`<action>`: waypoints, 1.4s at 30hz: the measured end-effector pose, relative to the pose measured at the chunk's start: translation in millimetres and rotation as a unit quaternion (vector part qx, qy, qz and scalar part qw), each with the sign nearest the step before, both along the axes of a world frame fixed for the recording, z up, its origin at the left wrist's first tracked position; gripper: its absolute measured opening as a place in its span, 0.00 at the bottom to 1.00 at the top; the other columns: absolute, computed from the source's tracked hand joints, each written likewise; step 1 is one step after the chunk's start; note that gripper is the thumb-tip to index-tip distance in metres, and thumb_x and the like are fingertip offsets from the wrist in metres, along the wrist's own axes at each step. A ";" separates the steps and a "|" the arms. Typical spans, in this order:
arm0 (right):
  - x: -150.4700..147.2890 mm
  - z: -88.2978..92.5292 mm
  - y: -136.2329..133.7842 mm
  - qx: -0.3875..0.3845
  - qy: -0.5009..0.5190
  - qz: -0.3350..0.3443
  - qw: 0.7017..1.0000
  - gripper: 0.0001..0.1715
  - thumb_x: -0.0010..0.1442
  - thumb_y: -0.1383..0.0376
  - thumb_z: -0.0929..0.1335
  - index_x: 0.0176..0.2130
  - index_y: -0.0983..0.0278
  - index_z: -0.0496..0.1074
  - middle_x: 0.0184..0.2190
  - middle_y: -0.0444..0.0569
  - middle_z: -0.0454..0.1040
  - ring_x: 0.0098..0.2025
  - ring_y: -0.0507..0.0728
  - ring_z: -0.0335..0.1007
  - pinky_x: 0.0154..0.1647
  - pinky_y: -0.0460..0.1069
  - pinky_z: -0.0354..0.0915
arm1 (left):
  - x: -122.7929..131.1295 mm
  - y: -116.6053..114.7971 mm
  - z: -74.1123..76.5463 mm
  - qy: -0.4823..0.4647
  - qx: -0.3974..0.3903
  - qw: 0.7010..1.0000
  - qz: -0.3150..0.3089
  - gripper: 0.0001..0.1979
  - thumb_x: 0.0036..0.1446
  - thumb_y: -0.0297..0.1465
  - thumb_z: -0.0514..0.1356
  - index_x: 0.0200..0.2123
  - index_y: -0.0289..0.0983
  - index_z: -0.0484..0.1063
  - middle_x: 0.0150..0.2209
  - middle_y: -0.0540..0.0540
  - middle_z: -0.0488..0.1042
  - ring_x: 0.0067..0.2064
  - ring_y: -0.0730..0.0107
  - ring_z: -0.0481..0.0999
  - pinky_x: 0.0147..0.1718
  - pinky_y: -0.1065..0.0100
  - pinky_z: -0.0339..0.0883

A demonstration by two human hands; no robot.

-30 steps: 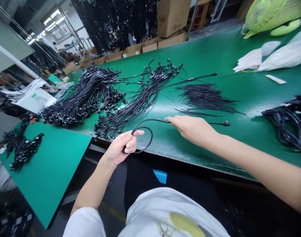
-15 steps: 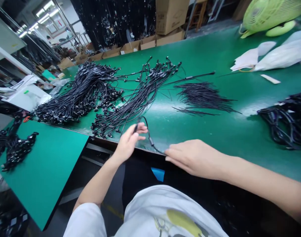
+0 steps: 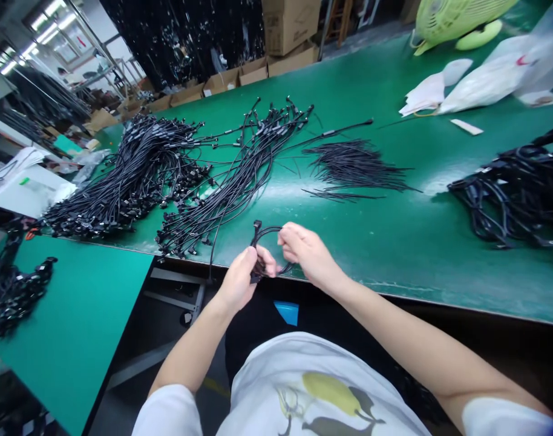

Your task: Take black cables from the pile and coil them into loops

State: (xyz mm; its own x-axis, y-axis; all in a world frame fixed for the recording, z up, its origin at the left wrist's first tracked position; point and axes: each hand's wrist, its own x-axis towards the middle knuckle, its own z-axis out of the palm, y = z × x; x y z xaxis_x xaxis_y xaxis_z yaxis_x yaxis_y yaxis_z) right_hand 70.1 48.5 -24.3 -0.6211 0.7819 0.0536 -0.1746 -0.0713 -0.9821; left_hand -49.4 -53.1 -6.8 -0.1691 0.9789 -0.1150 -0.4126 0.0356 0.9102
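A black cable (image 3: pixel 268 230) is bent into a loop between my two hands, above the front edge of the green table. My left hand (image 3: pixel 245 272) grips it near a connector end that sticks up past the thumb. On the far side of the loop, my right hand (image 3: pixel 299 245) pinches the cable with bent fingers. Beyond my hands lies a loose bunch of similar black cables (image 3: pixel 240 188) with connectors at both ends. To its right is a pile of thin black ties (image 3: pixel 353 163), perhaps twist ties or zip ties; I cannot tell which.
A bigger heap of cables (image 3: pixel 135 169) covers the left of the table (image 3: pixel 340 236). Coiled cables (image 3: pixel 512 188) lie at the right. A green fan (image 3: pixel 458 21) and white plastic bags (image 3: pixel 485 79) stand behind. More cables (image 3: pixel 22 284) rest on a lower green surface (image 3: pixel 72 315).
My right hand has moved up and toward my left hand, and the hanging cable is now curled into a loop. The view has shifted a little to the right.
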 end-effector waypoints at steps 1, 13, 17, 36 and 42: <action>-0.7 -1.5 -1.0 -0.031 0.017 -0.019 0.999 0.24 0.61 0.47 0.66 0.28 0.63 0.65 0.18 0.37 0.53 0.18 0.46 0.46 0.18 0.44 0.46 | 3.4 0.1 -3.1 -0.013 -0.003 1.000 -0.004 0.22 0.58 0.50 0.58 0.26 0.37 0.67 0.24 0.50 0.65 0.28 0.71 0.66 0.41 0.61 0.66; -6.6 10.8 -21.2 -0.224 0.106 -0.028 0.968 0.31 0.49 0.40 0.72 0.36 0.63 0.68 0.32 0.46 0.72 0.24 0.48 0.63 0.15 0.42 0.55 | 19.2 -4.8 -40.0 0.056 -0.042 0.998 0.008 0.24 0.58 0.53 0.56 0.32 0.36 0.70 0.18 0.57 0.56 0.21 0.77 0.57 0.38 0.63 0.66; -2.6 4.8 -29.7 -0.171 0.095 0.042 0.980 0.30 0.56 0.40 0.67 0.39 0.63 0.67 0.44 0.52 0.76 0.25 0.47 0.67 0.16 0.41 0.59 | 18.7 -9.9 -27.7 0.045 -0.059 0.997 -0.024 0.25 0.56 0.54 0.58 0.30 0.35 0.69 0.16 0.58 0.55 0.20 0.77 0.57 0.34 0.65 0.65; 12.0 -7.4 -14.1 -0.319 0.091 0.092 0.939 0.25 0.49 0.51 0.77 0.38 0.67 0.74 0.31 0.47 0.73 0.35 0.52 0.74 0.31 0.43 0.71 | 21.5 -30.1 -17.7 -0.133 -0.167 0.976 -0.045 0.14 0.58 0.37 0.64 0.39 0.31 0.77 0.41 0.40 0.79 0.44 0.62 0.78 0.48 0.58 0.71; 12.0 -11.5 -15.6 -0.365 0.106 0.106 0.919 0.23 0.48 0.58 0.78 0.41 0.65 0.74 0.33 0.47 0.76 0.36 0.54 0.76 0.31 0.44 0.73 | 33.5 -27.8 -21.7 -0.122 -0.150 0.981 0.008 0.19 0.57 0.39 0.63 0.46 0.32 0.76 0.43 0.37 0.81 0.44 0.59 0.81 0.47 0.60 0.72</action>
